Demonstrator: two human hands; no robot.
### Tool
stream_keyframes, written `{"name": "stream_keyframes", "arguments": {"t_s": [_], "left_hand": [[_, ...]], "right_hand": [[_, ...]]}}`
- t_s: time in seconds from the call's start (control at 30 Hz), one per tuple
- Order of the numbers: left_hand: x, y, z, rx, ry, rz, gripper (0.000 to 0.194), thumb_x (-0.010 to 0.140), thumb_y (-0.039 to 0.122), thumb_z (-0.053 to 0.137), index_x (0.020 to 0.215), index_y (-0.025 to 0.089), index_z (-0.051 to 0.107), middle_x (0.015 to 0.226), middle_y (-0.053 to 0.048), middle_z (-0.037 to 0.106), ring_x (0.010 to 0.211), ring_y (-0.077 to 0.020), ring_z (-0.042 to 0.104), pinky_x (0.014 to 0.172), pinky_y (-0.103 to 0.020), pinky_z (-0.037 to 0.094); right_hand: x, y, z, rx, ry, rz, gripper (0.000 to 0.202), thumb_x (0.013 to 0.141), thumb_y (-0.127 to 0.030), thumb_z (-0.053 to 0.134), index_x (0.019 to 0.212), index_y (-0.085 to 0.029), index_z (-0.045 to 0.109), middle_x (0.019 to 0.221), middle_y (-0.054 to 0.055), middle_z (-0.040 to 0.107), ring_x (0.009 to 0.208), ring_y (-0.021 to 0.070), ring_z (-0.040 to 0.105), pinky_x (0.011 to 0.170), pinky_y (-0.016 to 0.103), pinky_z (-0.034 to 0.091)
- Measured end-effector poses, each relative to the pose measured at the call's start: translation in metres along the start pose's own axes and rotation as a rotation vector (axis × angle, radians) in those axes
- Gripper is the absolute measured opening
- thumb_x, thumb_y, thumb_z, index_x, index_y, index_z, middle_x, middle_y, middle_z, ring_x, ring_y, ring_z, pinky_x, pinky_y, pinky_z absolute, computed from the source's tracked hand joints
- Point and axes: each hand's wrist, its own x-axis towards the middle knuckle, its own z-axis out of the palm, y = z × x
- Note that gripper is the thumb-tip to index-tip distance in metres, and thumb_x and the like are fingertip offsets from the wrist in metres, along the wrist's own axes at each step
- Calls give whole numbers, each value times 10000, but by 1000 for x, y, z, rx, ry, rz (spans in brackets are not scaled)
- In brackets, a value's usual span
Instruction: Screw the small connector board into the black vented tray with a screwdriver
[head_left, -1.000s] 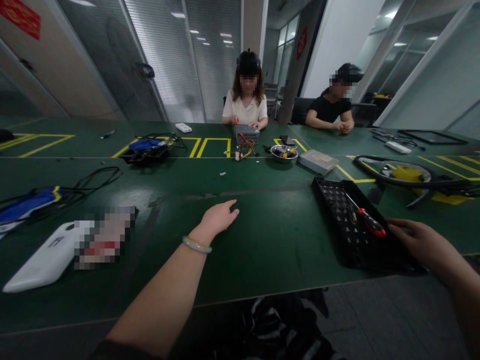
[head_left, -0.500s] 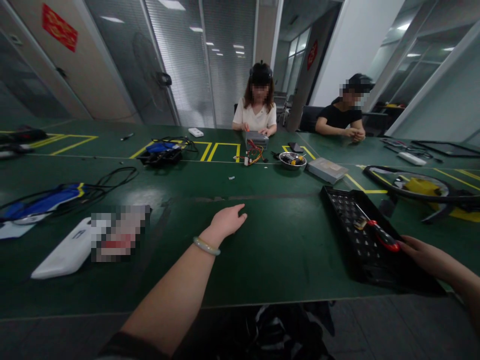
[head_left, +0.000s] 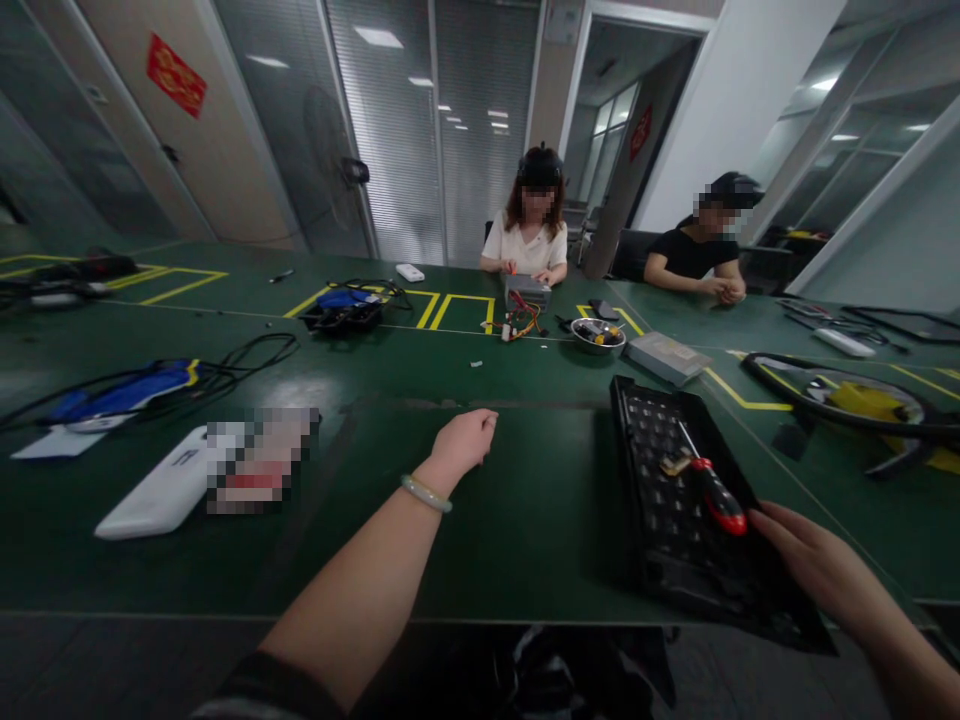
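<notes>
My left hand hangs over the middle of the green table, a bangle on its wrist. Its fingers are curled in, and whatever they may hold is hidden. At the right, my right hand grips the right edge of a black tray, which is tilted, its near corner past the table's front edge. In the tray lie a red and black screwdriver and a small brass-coloured piece.
A white device and a blurred-out item lie left. Behind are blue items with cables, a bowl of small parts, a grey metal box and a black ring-shaped frame. Two people sit across the table.
The black tray has moved left with my right hand on it. My left hand's fingers have curled in. The view has shifted slightly.
</notes>
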Motion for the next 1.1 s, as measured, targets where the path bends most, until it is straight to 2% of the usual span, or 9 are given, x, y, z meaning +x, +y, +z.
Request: {"name": "stream_keyframes", "arguments": {"t_s": [0.1,0.2,0.4,0.5,0.6,0.77,0.87,0.97,1.1], "left_hand": [[2,-3,-4,-61,98,7,407,993,450,362,1256,276,619,788,-1,709,548,-120,629,528,-233,414],[5,-7,-7,-126,177,27,413,998,461,357,1290,278,584,852,-10,711,622,-127,647,556,-230,433],[24,-19,-1,-234,237,31,470,1003,467,357,1363,199,500,968,-45,707,631,-108,631,639,-233,489],[30,-25,1,-241,237,10,513,996,496,367,1361,162,503,992,-71,702,649,-120,633,648,-249,493],[32,-27,1,-219,250,16,524,962,501,460,1358,163,515,1014,-78,697,808,-163,654,742,-274,492],[29,-26,2,-177,251,34,552,919,480,545,1373,168,510,1022,-77,689,954,-206,638,834,-303,473],[29,-26,3,-159,251,44,549,924,476,532,1376,166,509,1040,-80,684,960,-210,632,849,-311,471],[30,-26,4,-145,253,46,545,931,479,513,1377,166,510,1066,-87,679,952,-212,629,857,-322,472],[31,-26,5,-131,248,42,537,938,483,493,1377,174,512,1086,-91,678,934,-208,626,856,-322,476]], "right_hand": [[-15,-45,18,61,-160,-84,466,888,-548,458,1121,-225,699,1129,77,728,1003,246,687,821,312,500],[-23,-95,39,165,-276,-203,428,920,-509,397,1004,-204,686,1031,84,732,937,244,678,791,310,475],[-20,-165,82,224,-293,-315,384,955,-421,371,994,-194,678,987,74,729,895,205,669,760,278,452],[-17,-180,93,222,-300,-375,408,982,-420,346,1079,-188,668,1041,82,724,964,226,666,812,301,457],[-15,-183,96,196,-302,-407,417,992,-427,353,1157,-186,652,1095,89,715,1010,235,661,836,315,466],[-15,-182,80,112,-215,-410,441,962,-443,452,1310,-200,571,995,75,699,894,222,649,771,326,463],[-23,-190,60,78,-198,-494,277,917,-415,557,1128,-269,662,903,14,649,814,181,608,727,298,434],[-37,-203,44,-7,-346,-744,112,887,-329,616,897,-284,719,890,-17,623,789,130,589,726,263,431],[-55,-221,45,-207,-390,-849,89,838,-287,673,797,-269,749,848,-6,616,745,136,581,692,279,442]]}}
